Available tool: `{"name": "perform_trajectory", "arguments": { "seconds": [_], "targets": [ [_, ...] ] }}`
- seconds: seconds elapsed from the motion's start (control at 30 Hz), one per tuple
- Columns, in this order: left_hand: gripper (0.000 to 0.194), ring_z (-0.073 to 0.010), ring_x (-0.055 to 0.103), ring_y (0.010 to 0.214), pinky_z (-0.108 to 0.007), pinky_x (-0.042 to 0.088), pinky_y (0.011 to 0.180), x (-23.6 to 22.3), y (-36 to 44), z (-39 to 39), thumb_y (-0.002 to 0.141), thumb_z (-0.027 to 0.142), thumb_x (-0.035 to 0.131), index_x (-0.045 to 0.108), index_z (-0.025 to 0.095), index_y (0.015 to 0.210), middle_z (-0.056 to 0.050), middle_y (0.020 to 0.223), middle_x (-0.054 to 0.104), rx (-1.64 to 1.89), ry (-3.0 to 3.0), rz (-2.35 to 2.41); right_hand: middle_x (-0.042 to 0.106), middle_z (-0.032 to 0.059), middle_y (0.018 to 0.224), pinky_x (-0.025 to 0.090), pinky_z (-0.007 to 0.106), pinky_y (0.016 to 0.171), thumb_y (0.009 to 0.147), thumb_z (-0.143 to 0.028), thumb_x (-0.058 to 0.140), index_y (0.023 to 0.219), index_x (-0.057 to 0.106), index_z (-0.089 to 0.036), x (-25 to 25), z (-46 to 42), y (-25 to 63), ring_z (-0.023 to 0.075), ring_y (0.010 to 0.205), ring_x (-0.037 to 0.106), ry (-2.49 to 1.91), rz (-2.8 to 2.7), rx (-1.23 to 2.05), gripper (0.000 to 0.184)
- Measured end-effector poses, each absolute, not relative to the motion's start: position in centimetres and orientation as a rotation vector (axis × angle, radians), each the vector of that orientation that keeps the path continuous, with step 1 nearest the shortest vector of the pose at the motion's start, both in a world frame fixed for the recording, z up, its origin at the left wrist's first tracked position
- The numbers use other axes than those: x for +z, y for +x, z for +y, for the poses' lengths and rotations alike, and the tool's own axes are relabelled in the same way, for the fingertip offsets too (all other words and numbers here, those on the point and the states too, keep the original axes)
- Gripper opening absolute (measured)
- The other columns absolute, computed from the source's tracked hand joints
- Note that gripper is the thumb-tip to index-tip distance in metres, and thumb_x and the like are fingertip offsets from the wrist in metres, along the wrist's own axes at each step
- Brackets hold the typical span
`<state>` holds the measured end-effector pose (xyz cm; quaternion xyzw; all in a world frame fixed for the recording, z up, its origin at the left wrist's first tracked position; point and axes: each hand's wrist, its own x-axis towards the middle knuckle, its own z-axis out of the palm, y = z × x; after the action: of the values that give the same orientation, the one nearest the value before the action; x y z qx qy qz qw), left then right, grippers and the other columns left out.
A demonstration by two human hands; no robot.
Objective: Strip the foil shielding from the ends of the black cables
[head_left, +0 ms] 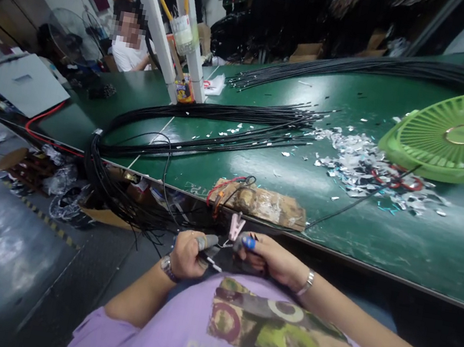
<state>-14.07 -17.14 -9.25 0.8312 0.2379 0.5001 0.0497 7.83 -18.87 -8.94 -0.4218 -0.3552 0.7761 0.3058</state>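
Observation:
Close to my chest, below the table edge, my left hand (189, 254) is closed in a fist around a thin black cable end (211, 262); its thumb wears a grey wrap. My right hand (267, 257) is pinched on the same small cable piece from the right, with a blue-wrapped fingertip. A pink clip (236, 225) hangs at the table edge just above both hands. Long bundles of black cables (221, 130) run across the green table (404, 240) and droop off its left edge.
A taped cardboard block with red and black wires (260, 202) sits at the near edge. Silver and white scraps (359, 163) lie by an upturned green basket (463, 133). A white post with a cup of tools (184, 30) stands behind. Another person (132, 39) sits far left.

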Motion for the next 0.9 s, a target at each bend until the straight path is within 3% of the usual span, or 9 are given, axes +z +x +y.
{"name": "perform_trajectory", "arguments": {
  "seconds": [0.07, 0.2, 0.4, 0.53, 0.7, 0.9],
  "targets": [
    [0.019, -0.0157, 0.067, 0.064, -0.026, 0.054, 0.06, -8.1, -13.8, -16.7, 0.084, 0.027, 0.054, 0.066, 0.015, 0.093, -0.007, 0.073, 0.072, 1.421, 2.353, 0.863, 0.054, -0.0027, 0.058, 0.022, 0.021, 0.043, 0.062, -0.061, 0.076, 0.066, 0.058, -0.016, -7.3, -18.9, 9.0, 0.0049, 0.046, 0.032, -1.1, -1.265, 2.069, 0.049],
    [0.028, -0.0084, 0.053, 0.044, -0.019, 0.044, 0.044, -5.1, -12.1, -14.3, 0.086, 0.042, 0.056, 0.063, 0.015, 0.083, 0.0, 0.057, 0.064, 1.003, 1.835, 0.987, 0.059, 0.0015, 0.067, 0.039, 0.025, 0.058, 0.069, -0.061, 0.07, 0.07, 0.063, -0.015, -3.3, -17.8, 11.8, 0.0117, 0.062, 0.048, -1.021, -1.665, 1.928, 0.047],
    [0.05, -0.003, 0.035, 0.033, -0.017, 0.026, 0.034, -1.0, -7.8, -9.6, 0.071, 0.064, 0.064, 0.054, 0.015, 0.072, 0.006, 0.047, 0.05, 0.702, 1.463, 0.913, 0.063, 0.0035, 0.073, 0.045, 0.031, 0.065, 0.071, -0.057, 0.07, 0.078, 0.066, -0.018, 0.0, -13.9, 14.7, 0.0173, 0.068, 0.053, -1.287, -1.595, 1.253, 0.039],
    [0.049, -0.003, 0.036, 0.032, -0.017, 0.023, 0.033, 0.0, -4.3, -7.0, 0.066, 0.061, 0.07, 0.055, 0.015, 0.073, 0.007, 0.046, 0.049, 0.615, 1.397, 0.87, 0.067, 0.004, 0.081, 0.047, 0.033, 0.071, 0.067, -0.053, 0.073, 0.087, 0.068, -0.02, -0.2, -10.9, 15.7, 0.0201, 0.076, 0.056, -1.282, -1.603, 1.019, 0.039],
    [0.043, -0.0037, 0.042, 0.033, -0.015, 0.023, 0.033, -0.1, -1.0, -3.5, 0.066, 0.052, 0.074, 0.054, 0.015, 0.073, 0.006, 0.048, 0.052, 0.427, 1.334, 0.798, 0.059, 0.0002, 0.065, 0.042, 0.031, 0.066, 0.07, -0.059, 0.067, 0.067, 0.063, -0.02, -1.4, -8.2, 17.4, 0.0161, 0.065, 0.05, -1.262, -1.553, 0.944, 0.04],
    [0.05, -0.011, 0.056, 0.039, -0.016, 0.02, 0.031, -0.8, 1.6, 0.1, 0.058, 0.054, 0.078, 0.057, 0.012, 0.075, -0.001, 0.053, 0.06, 0.176, 1.234, 0.613, 0.059, 0.0008, 0.067, 0.042, 0.03, 0.066, 0.068, -0.062, 0.067, 0.067, 0.061, -0.02, -2.8, -6.1, 19.3, 0.016, 0.066, 0.049, -1.208, -1.432, 0.951, 0.042]
  ]
}}
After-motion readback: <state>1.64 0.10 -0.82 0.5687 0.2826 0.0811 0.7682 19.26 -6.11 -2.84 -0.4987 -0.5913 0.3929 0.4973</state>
